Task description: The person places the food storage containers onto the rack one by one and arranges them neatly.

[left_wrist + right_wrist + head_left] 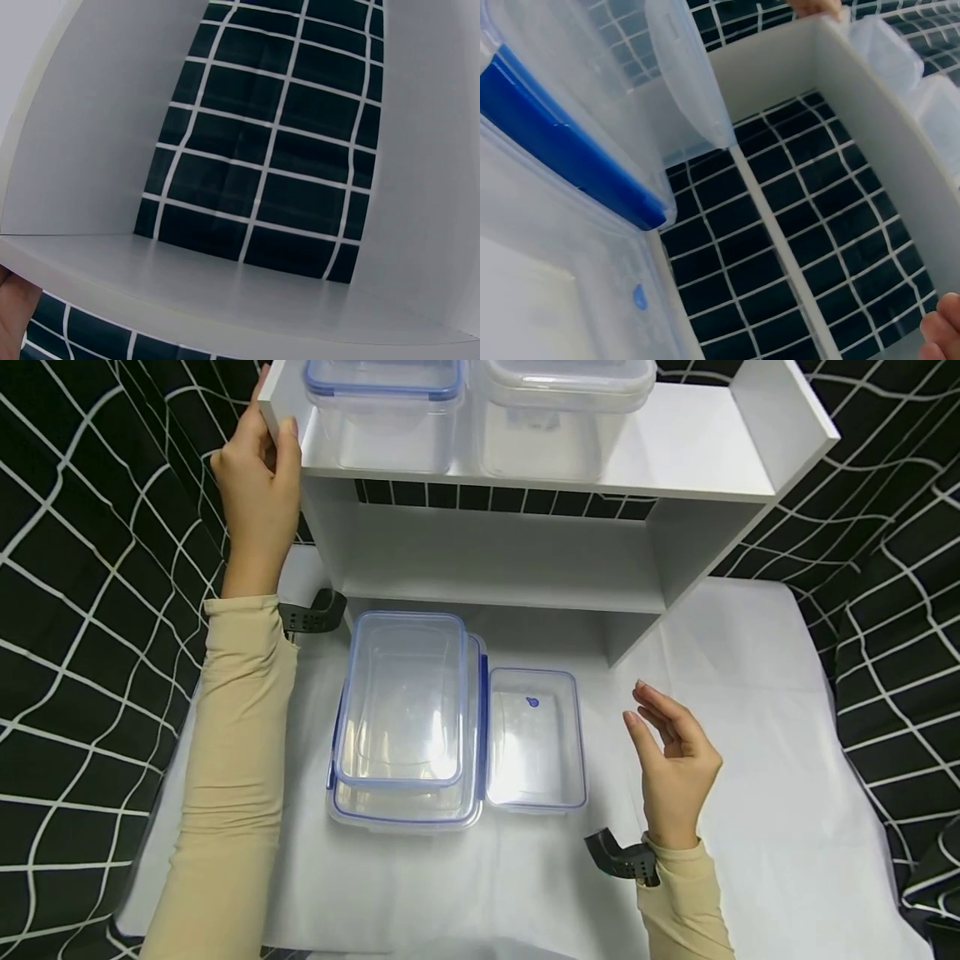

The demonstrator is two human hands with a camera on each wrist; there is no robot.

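Note:
My left hand [258, 510] grips the upper left side panel of a white shelf unit [495, 556], thumb on the front edge and fingers round the outer face. Over the right part of the table, my right hand [675, 768] hangs with loosely bent fingers and holds nothing. Nearest to it lies a small clear container [534, 743] with a blue rim. Left of that, a clear container [401, 693] is stacked on a larger blue-clipped container [408, 814]. In the left wrist view, part of the left hand [16, 311] shows at the panel's edge.
A blue-lidded container [386, 435] and a clear-lidded container [547, 443] stand on the unit's top board. The unit stands at the back of a white-covered table [772, 760]. Black cloth with white grid lines [82, 652] surrounds the table.

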